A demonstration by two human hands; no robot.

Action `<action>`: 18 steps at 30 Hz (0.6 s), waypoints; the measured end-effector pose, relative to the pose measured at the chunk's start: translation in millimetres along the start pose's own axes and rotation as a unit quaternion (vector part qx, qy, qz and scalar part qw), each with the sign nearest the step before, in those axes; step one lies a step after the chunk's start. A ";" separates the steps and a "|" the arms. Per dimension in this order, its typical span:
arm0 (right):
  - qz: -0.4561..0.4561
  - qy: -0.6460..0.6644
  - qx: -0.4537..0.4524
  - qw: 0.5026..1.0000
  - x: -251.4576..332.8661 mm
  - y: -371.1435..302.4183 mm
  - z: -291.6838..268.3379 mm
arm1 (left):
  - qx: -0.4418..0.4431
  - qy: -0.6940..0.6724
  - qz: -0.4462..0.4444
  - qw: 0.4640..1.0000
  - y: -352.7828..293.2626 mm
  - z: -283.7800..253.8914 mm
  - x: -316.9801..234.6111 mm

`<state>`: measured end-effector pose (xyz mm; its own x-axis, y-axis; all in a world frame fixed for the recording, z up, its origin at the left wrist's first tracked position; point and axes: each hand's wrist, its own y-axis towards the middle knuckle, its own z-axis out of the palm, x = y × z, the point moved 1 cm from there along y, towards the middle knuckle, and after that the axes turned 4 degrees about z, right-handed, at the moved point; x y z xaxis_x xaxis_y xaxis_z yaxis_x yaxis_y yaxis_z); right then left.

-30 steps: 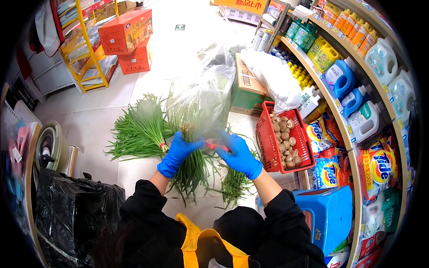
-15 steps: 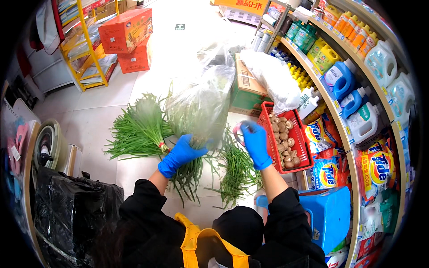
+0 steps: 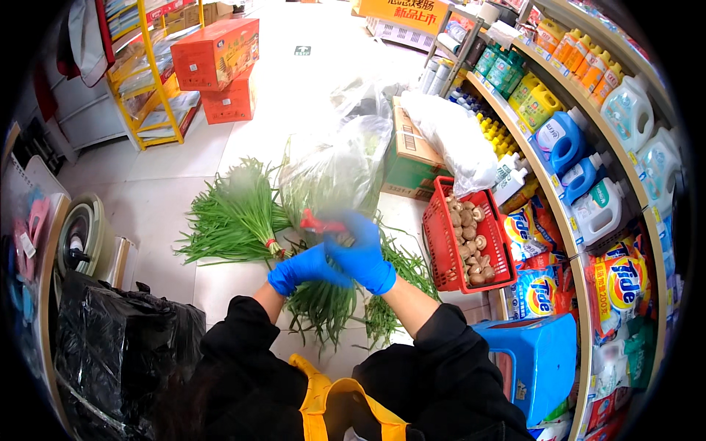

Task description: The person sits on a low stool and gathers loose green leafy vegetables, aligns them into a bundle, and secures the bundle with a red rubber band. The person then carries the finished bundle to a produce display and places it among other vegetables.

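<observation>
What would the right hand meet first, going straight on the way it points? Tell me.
Probably the clear plastic bag just beyond the right hand; blur and unclear depth make this uncertain.

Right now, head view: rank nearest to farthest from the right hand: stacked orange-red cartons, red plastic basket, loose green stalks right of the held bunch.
From the right hand:
1. Loose green stalks: just to its right, partly under the forearm.
2. Red plastic basket: farther right.
3. Stacked orange-red cartons: far ahead, to the left.
</observation>
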<state>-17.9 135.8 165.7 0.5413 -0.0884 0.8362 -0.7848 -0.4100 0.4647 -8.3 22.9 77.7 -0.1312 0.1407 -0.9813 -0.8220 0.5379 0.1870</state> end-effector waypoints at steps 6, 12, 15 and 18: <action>-0.001 -0.070 -0.008 0.998 5.5 -3.0 -10.1 | -0.066 -0.065 0.033 0.995 4.6 22.0 7.3; 0.153 0.063 -0.048 0.985 -28.1 -12.3 -67.5 | -0.174 -0.176 0.020 0.969 -3.6 -7.2 18.0; 0.198 0.049 -0.028 0.979 -25.8 -24.3 -77.4 | -0.246 -0.109 0.038 0.962 1.3 -9.1 -9.5; 0.200 0.033 -0.018 0.979 -33.8 -30.2 -74.2 | -0.295 -0.085 0.080 0.948 8.5 -3.7 -11.9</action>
<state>-34.9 218.6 145.0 0.1696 -0.1764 0.9696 -0.9409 -0.3218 0.1061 -15.8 22.7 90.7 -0.2312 0.3401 -0.9115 -0.9725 -0.0531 0.2268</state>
